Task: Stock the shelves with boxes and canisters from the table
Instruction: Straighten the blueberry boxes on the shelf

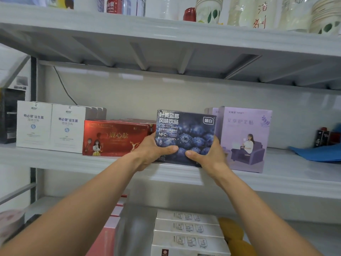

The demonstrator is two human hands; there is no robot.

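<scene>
A dark blue blueberry drink box point(186, 132) stands upright at the front edge of the middle shelf point(287, 174), between the red boxes point(114, 138) and the lilac box point(245, 139). My left hand point(153, 150) grips its lower left side, thumb across the front. My right hand point(208, 154) grips the lower right corner. Whether the box's bottom rests on the shelf is hidden by my hands.
Two white boxes point(49, 126) stand at the shelf's left end. Blue cloth point(317, 153) and a small dark box point(322, 138) lie at the right. Paper cups point(208, 10) and bottles fill the top shelf. White cartons point(188, 231), pink boxes point(110, 231) and yellow items sit below.
</scene>
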